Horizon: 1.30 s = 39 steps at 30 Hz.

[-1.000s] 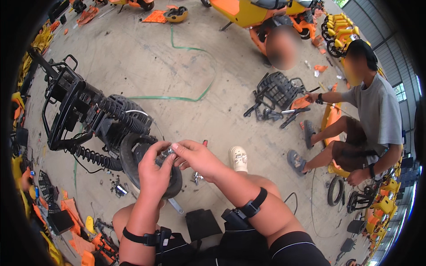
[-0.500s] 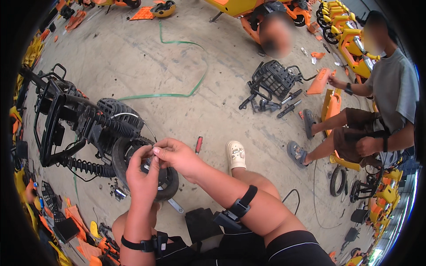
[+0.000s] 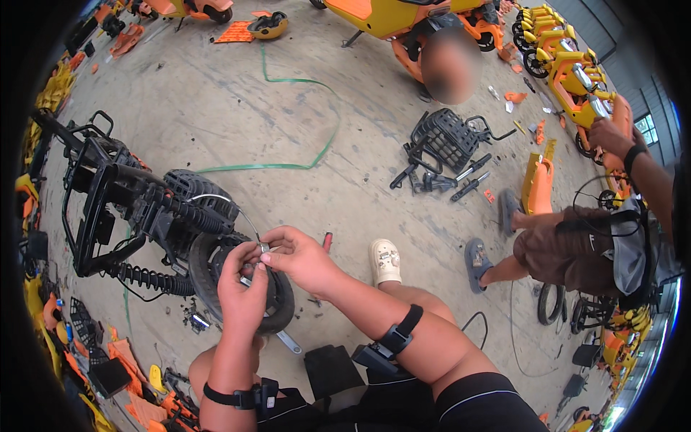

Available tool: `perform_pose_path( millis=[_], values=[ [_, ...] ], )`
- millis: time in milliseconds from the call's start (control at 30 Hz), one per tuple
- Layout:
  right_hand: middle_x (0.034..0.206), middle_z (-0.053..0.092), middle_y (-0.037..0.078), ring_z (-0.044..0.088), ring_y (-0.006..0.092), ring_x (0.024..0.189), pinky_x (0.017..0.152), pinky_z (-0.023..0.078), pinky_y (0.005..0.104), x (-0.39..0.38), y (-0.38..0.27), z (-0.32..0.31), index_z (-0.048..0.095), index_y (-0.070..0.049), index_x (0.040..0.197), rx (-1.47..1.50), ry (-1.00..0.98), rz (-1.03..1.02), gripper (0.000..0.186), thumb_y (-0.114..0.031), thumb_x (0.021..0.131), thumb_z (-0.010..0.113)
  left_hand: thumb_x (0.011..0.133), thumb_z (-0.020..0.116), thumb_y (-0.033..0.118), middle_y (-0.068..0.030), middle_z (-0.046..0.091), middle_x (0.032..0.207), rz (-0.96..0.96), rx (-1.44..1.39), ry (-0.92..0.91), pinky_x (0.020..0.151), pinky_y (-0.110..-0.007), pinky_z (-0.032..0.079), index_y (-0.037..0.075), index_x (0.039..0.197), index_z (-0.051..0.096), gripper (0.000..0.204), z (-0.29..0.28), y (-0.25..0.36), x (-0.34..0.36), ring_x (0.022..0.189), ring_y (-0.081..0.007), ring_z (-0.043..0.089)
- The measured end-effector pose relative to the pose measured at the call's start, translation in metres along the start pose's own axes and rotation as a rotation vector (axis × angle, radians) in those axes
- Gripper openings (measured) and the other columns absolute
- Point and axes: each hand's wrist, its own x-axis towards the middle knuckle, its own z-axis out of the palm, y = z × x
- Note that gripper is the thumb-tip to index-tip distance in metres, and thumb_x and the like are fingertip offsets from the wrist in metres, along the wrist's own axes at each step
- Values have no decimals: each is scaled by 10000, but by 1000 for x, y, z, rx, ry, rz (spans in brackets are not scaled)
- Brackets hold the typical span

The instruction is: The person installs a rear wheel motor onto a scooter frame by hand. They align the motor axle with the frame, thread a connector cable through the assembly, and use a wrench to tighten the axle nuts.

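My left hand [image 3: 241,291] and right hand [image 3: 299,258] meet over the wheel [image 3: 277,313], and both grips are pinched shut on the same small metal fitting [image 3: 263,248] at the end of a thin cable [image 3: 230,205]. The fitting sits right between my fingertips, touching both; I cannot tell which hand carries more of it, though the right fingers come at it from the side and the left close on it from below. From the grip the cable runs up and away to my left in a curve toward the black frame [image 3: 93,187], so its long axis leaves the fitting toward the upper left. Directly under the grip lies the wheel, tyre flat toward me, with a coiled spring [image 3: 140,277] just to its left. A wrench [image 3: 286,342] lies on the floor [image 3: 237,101] just below the wheel, nearer my left hand. A red-handled tool [image 3: 327,241] lies just beyond my right hand, and my shoe [image 3: 386,261] is to the right of it. Farther right sits another person [image 3: 576,245], well apart; a black basket [image 3: 446,137] and a green strap [image 3: 317,137] lie beyond the grip. Nothing stands between my hands and the fitting.
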Motion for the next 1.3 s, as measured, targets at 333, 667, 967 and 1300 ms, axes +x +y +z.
perform_pose_path(
  millis=[333, 667, 967, 1300],
  values=[
    [1127, 637, 121, 631, 174, 1058, 939, 524, 317, 1, -4, 2, 541, 45, 1242, -126, 2, -47, 327, 6, 932, 640, 898, 597, -29, -83, 668, 1121, -52, -131, -19, 864, -269, 465, 6, 1261, 581, 365, 0, -3, 5, 1042, -136, 622],
    [1100, 656, 108, 644, 154, 974, 867, 535, 296, 0, -7, 2, 581, 27, 1231, -220, 68, -70, 321, -33, 928, 670, 904, 580, -34, -106, 672, 1137, -22, -94, 15, 863, -280, 490, 5, 1254, 587, 352, 0, -5, 6, 1047, -155, 633],
    [980, 652, 46, 583, 99, 829, 759, 490, 252, -4, -12, 1, 596, -5, 1244, -257, 105, -60, 340, -94, 932, 695, 986, 540, 103, -82, 634, 1068, -321, -623, 5, 859, -300, 488, -15, 1296, 529, 332, -15, 2, 11, 986, -165, 614],
    [1010, 663, 53, 615, 110, 898, 813, 507, 267, -3, -12, 10, 603, -14, 1239, -358, 70, -72, 351, -106, 918, 711, 993, 579, 142, -40, 592, 952, -321, -743, 135, 765, -296, 497, 21, 1211, 547, 252, -18, -4, 14, 841, -131, 595]
  ],
)
